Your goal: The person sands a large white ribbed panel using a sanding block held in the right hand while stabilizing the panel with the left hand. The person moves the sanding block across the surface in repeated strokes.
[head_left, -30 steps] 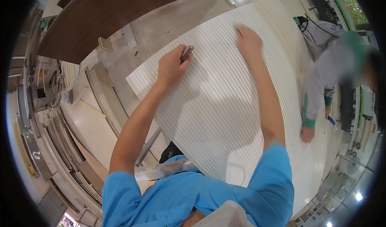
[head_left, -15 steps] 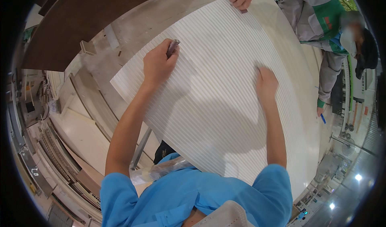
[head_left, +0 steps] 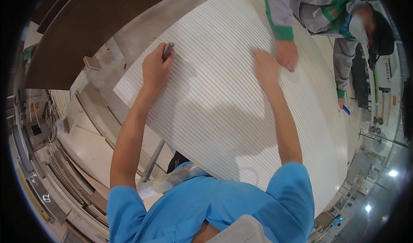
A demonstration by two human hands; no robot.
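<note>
A large white panel with fine parallel ridges [head_left: 202, 96] lies in front of me. My left hand [head_left: 155, 67] is closed over the panel's left part, gripping a small dark-handled tool [head_left: 168, 50] with a metallic end; the tool's kind is unclear. Motion blurs my right hand [head_left: 266, 69], which is over the panel's right half. Its fingers curl inward, and whether they hold anything cannot be made out. Close beside it is a co-worker's hand [head_left: 287, 56], low over the ridges, below a grey and green sleeve [head_left: 282, 26].
Dark brown boards [head_left: 81, 41] rise at the far left. Long strips [head_left: 71, 167] are stacked at the left. Beyond the panel's right side, the co-worker's other hand [head_left: 341, 102] is beside a blue object [head_left: 346, 110]. Clear plastic wrap [head_left: 172, 180] lies at my waist.
Both my hands have shifted left across the panel, the right one also slightly away from me. The co-worker's near hand has come from the panel's far corner to beside my right hand.
</note>
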